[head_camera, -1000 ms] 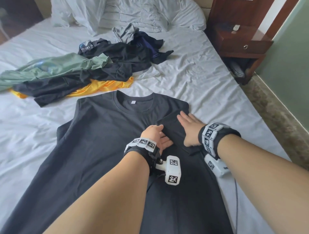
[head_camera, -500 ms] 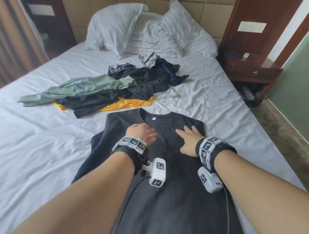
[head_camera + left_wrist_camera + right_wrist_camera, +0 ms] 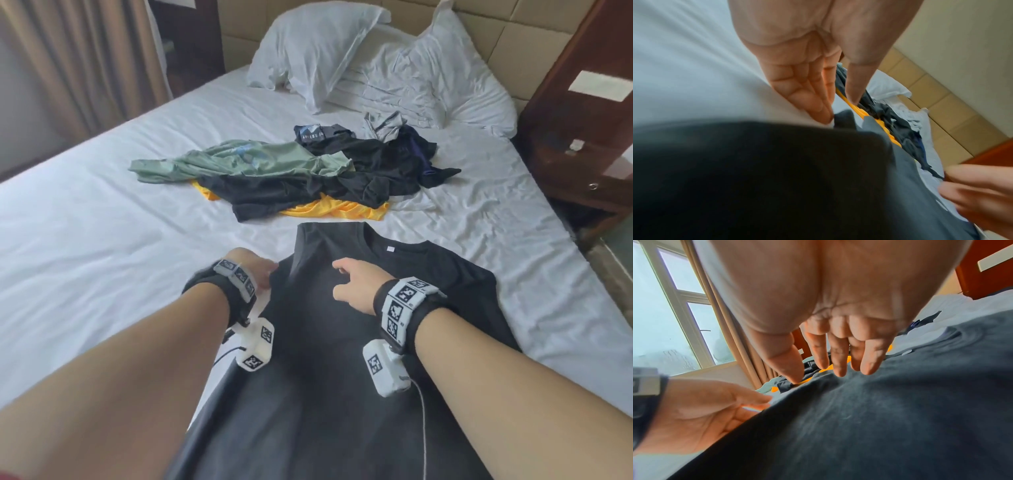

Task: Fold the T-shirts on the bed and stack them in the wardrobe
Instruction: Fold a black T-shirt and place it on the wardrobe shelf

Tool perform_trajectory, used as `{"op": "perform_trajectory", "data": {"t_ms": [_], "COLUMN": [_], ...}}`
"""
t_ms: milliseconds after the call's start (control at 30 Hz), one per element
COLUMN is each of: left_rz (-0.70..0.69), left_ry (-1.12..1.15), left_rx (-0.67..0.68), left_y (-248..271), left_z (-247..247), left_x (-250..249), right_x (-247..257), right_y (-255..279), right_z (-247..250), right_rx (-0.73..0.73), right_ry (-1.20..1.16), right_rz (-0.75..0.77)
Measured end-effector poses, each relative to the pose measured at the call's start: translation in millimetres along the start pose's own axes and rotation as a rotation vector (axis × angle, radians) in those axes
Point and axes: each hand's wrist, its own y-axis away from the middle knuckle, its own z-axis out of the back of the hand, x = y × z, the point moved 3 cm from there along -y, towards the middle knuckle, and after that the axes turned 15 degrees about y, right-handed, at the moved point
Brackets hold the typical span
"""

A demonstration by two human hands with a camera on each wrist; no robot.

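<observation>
Black T-shirt (image 3: 346, 335) flat on bed (image 3: 102, 240), near edge. Left hand (image 3: 251, 270) at its left edge, fingers straight, released. Right hand (image 3: 356, 284) over chest area, fingers relaxed, holding nothing. Clothes pile (image 3: 308, 174) beyond collar.

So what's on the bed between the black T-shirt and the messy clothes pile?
Only bare white sheet separates the black T-shirt from the clothes pile, seen in the head view.

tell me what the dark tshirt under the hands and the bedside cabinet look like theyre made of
Dark T-shirt: a soft matte knit, probably cotton jersey; its faintly fuzzy charcoal surface lies limp and creases softly in the right wrist view. The fibre itself cannot be confirmed.

Bedside cabinet: reddish-brown wood or wood veneer with a glossy varnish; its top reflects light, and the drawer carries a small metal ring pull.
</observation>
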Motion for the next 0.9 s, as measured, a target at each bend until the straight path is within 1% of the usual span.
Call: {"op": "perform_trajectory", "data": {"t_ms": [33, 100, 133, 167, 200, 233, 333, 367, 400, 433, 467, 500, 600, 667, 767, 833, 900], "left_rz": [0.018, 0.0, -0.016, -0.024, -0.018, -0.017, -0.007, -0.04, -0.06, -0.062, -0.039, 0.016, 0.191, 0.215, 0.24, 0.207, 0.054], "left_ry": [-0.086, -0.353, -0.406, -0.384, -0.296, -0.157, 0.464, 0.646, 0.762, 0.829, 0.864, 0.874, 0.806, 0.709, 0.486, 0.319, 0.253], "left_rx": [0.037, 0.076, 0.086, 0.108, 0.133, 0.156, 0.212, 0.214, 0.208, 0.199, 0.202, 0.213, 0.32, 0.358, 0.344, 0.27, 0.2], "left_y": [-5.0, -1.7, -0.5, 0.4, 3.8, 4.9, 15.0, 14.7, 16.1, 15.5, 15.3, 13.9, 16.5, 10.6, -4.2, -5.9, -15.4], "left_z": [-4.3, -9.4, -10.3, -10.6, -8.0, -3.7, 22.2, 33.9, 44.7, 54.2, 60.5, 64.6, 65.6, 64.6, 62.5, 61.6, 62.9], "left_x": [-1.4, -9.0, -12.7, -15.3, -17.2, -17.5, -14.9, -11.7, -7.4, -0.9, 7.4, 16.5, 24.7, 18.2, 9.6, 3.5, -3.7], "right_x": [7.3, 21.1, 26.9, 31.9, 36.3, 40.3, 51.2, 54.4, 57.6, 61.1, 64.1, 67.0, 70.6, 68.3, 67.8, 71.8, 78.0], "right_y": [-3.4, -9.8, -12.8, -15.3, -18.2, -20.3, -27.9, -31.0, -34.5, -37.0, -39.8, -42.3, -48.4, -51.8, -56.5, -61.3, -66.7], "right_z": [-1.6, -5.5, -7.4, -9.3, -11.2, -12.5, -15.4, -16.5, -18.8, -21.3, -25.1, -29.9, -41.9, -46.0, -45.9, -40.4, -33.1], "right_rx": [-0.013, -0.029, -0.03, -0.024, -0.017, -0.011, -0.027, -0.033, -0.031, -0.022, -0.005, 0.015, 0.05, 0.071, 0.089, 0.002, -0.126], "right_ry": [-0.009, -0.03, -0.041, -0.052, -0.069, -0.094, -0.196, -0.22, -0.238, -0.25, -0.259, -0.259, -0.184, -0.131, -0.093, -0.083, -0.008], "right_rz": [-0.001, -0.005, -0.008, -0.009, -0.005, -0.002, 0.001, -0.002, -0.005, -0.01, -0.015, -0.015, 0.008, 0.02, 0.014, -0.022, -0.04]}}
